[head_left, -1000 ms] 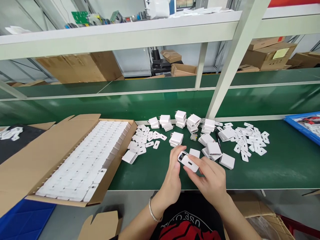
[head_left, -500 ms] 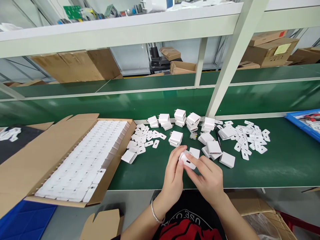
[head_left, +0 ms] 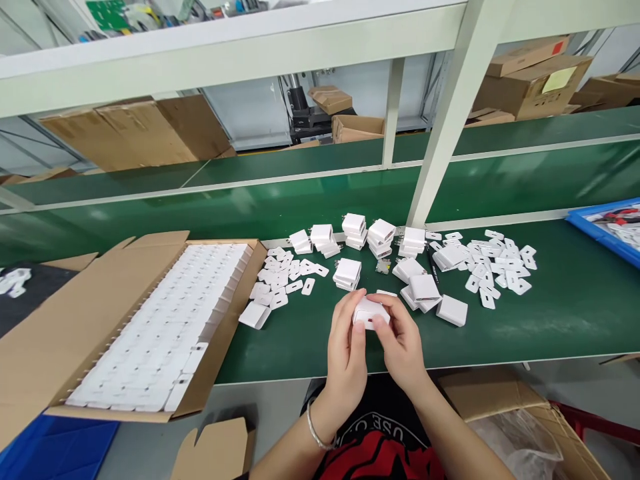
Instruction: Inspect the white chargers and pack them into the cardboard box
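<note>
In the head view, a white charger [head_left: 367, 309] with a dark port slot in its end is held between both my hands, above the table's near half. My left hand [head_left: 345, 343] wraps its left side, the thumb along the front. My right hand [head_left: 404, 343] grips its right side, with the thumb pressed on the end face by the slot. Another white piece [head_left: 386, 293] lies mostly hidden behind my right fingers. Just beyond stand stacked white chargers [head_left: 347, 272]. Several white housings [head_left: 425, 289] lie to the right.
Loose white end plates [head_left: 280, 270] lie left, more plates [head_left: 500, 263] right. A small circuit board [head_left: 383, 266] and black pen [head_left: 433, 268] lie between the chargers. An open carton [head_left: 253, 287] of white units stands left, a blue tray [head_left: 603, 235] far right. A slanted post [head_left: 450, 120] rises behind.
My right fingers have moved from pinching at the end face to wrapping the charger's right side, thumb on the end. The charger has turned slightly, and the camera view has tilted.
</note>
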`<action>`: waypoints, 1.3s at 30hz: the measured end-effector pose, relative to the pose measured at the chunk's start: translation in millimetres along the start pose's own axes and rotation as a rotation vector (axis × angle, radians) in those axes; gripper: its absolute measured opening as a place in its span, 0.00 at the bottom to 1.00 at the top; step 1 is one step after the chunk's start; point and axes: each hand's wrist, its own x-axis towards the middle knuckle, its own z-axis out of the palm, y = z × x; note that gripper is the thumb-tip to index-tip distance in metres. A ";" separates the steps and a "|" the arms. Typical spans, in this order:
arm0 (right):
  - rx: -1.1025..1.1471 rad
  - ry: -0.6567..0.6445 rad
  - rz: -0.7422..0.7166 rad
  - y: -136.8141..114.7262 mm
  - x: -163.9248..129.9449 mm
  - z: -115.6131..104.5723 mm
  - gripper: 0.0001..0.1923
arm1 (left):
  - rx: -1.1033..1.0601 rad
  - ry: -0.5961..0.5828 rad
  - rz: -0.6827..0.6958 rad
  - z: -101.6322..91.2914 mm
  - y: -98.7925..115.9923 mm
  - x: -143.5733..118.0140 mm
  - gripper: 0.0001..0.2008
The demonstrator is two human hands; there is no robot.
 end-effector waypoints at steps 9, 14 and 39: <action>0.075 -0.052 0.084 12.2 -3.1 1.2 0.26 | -0.034 0.037 -0.017 0.7 -3.0 -0.5 0.19; 0.181 -0.108 0.143 10.5 -2.3 3.4 0.22 | -0.073 0.059 -0.010 4.3 -2.2 -0.9 0.18; 0.218 -0.111 0.037 23.1 -8.3 -1.7 0.24 | 0.206 -0.158 0.219 -22.3 -25.3 3.4 0.20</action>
